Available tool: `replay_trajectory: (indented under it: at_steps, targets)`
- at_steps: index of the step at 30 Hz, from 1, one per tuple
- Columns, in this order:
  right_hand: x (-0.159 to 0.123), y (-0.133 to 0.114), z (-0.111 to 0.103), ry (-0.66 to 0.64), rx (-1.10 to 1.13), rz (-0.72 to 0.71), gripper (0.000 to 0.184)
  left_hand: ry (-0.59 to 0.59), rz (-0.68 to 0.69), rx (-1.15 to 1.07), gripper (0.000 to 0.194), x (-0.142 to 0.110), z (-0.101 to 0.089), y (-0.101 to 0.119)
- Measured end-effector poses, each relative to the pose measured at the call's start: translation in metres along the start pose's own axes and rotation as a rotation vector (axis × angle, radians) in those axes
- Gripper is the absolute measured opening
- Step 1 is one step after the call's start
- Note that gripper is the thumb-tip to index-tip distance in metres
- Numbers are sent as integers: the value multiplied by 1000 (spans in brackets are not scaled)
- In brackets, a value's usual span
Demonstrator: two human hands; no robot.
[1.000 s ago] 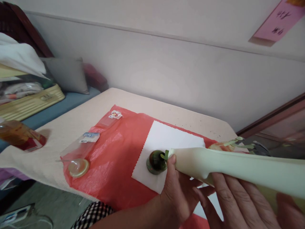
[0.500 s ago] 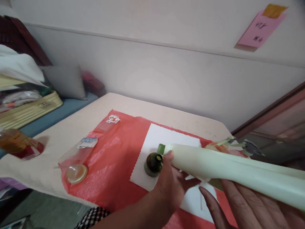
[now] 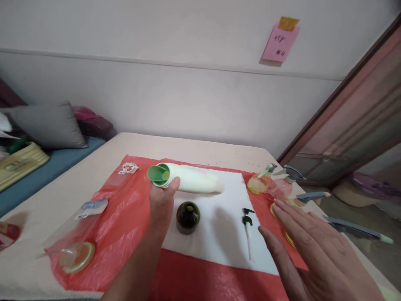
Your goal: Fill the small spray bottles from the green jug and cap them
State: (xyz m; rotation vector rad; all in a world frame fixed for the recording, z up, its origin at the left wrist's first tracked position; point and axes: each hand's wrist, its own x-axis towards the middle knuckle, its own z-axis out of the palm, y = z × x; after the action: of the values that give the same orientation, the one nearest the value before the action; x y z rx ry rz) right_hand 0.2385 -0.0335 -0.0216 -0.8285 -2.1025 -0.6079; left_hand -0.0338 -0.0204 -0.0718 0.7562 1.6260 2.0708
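Note:
My left hand (image 3: 163, 205) grips a long white bottle (image 3: 194, 179) near its mouth, with the thumb on its side. The bottle lies roughly level, its green pouring spout (image 3: 159, 173) pointing left. Close to my left wrist a round dark green bottle (image 3: 188, 217) stands uncapped on a white sheet (image 3: 216, 238). A black pump head (image 3: 247, 219) with a clear tube lies on the sheet's right part. My right hand (image 3: 316, 246) is held up at the lower right, fingers stretched out and nothing in it, partly in front of the spray bottles.
Spray bottles (image 3: 259, 184) stand along the right side. A red plastic sheet (image 3: 131, 213) covers much of the table (image 3: 156, 142). On the left lie clear plastic packets (image 3: 90, 209) and a round gold-rimmed piece (image 3: 78, 257). A wall (image 3: 175, 104) rises behind.
The white bottle has moved left and swung round, so its spout now points left, past the green bottle. My right hand has come away from it. The view has turned right.

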Motion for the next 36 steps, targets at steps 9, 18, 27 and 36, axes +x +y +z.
replay_trajectory:
  at_steps: [9,18,27,36]
  targets:
    - [-25,18,70,-22,49,102,33,-116,26,389,64,-4,6,-7]
    - [-56,15,145,-592,865,628,83,-327,13,229,74,1,7,-17]
    - [-45,6,179,-629,1191,747,105,-370,45,314,77,8,3,-33]
    - [-44,23,144,-494,1089,684,88,-513,77,393,60,-17,12,-21]
